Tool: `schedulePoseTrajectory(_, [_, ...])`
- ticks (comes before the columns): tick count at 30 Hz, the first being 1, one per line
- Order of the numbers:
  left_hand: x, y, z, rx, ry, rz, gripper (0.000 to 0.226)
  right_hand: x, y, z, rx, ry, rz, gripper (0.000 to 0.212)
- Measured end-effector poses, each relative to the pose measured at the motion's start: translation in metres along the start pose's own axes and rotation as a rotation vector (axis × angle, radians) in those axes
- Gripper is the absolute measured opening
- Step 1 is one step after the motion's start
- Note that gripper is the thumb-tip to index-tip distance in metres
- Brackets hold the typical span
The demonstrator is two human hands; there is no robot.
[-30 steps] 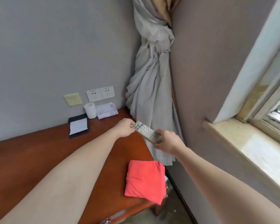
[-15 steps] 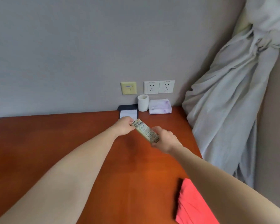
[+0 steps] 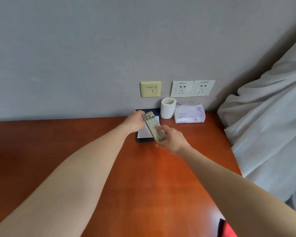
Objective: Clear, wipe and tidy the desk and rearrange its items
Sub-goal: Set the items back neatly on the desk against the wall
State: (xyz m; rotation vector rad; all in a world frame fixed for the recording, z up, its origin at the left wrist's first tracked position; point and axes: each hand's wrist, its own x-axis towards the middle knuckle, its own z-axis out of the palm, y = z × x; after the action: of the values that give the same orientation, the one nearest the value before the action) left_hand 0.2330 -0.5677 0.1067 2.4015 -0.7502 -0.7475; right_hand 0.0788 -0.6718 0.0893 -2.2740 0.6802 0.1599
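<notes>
The remote [image 3: 153, 127] is held at both ends above the desk [image 3: 109, 159], near its back edge. Its far end is gripped by the left hand [image 3: 134, 122], whose fingers are curled round the top. Its near end is pinched by the right hand [image 3: 171, 139], with the thumb laid on the buttons. The remote is turned buttons up and runs from upper left to lower right.

Below it a dark pad [image 3: 143, 134] with a white sheet is laid flat on the desk, partly hidden by the hands; whether it is touched by the remote cannot be told. Just right of the pad a paper roll [image 3: 167, 108] is stood upright against the wall, and a tissue pack [image 3: 189, 112] is set just beside the roll on its right. On the wall above, a yellow plate [image 3: 150, 89] and two white sockets [image 3: 192, 88] are mounted.

A grey curtain [image 3: 272, 125] is bunched at the desk's right side. A corner of a red cloth [image 3: 227, 230] is seen at the bottom right, well apart from the remote.
</notes>
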Motion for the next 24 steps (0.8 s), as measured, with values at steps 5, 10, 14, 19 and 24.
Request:
schedulePoseTrajectory(5, [0.046, -0.003, 0.005, 0.008, -0.022, 0.017, 0.041, 0.039, 0.010, 0.009, 0.011, -0.011, 0.021, 0.054])
schedulePoseTrajectory(10, [0.082, -0.004, 0.012, -0.030, -0.042, 0.004, 0.041, 0.073, 0.015, 0.020, 0.012, -0.024, 0.051, 0.051])
schedulePoseTrajectory(14, [0.096, -0.007, 0.022, -0.095, -0.099, -0.017, 0.043, 0.091, 0.020, 0.025, 0.021, -0.033, 0.085, 0.053])
schedulePoseTrajectory(19, [0.105, -0.015, 0.031, -0.153, -0.119, -0.020, 0.048, 0.107, 0.024, 0.022, 0.123, 0.006, 0.129, 0.044])
schedulePoseTrajectory(24, [0.109, -0.015, 0.028, -0.233, -0.107, -0.050, 0.052, 0.116, 0.020, 0.018, 0.115, 0.010, 0.147, 0.047])
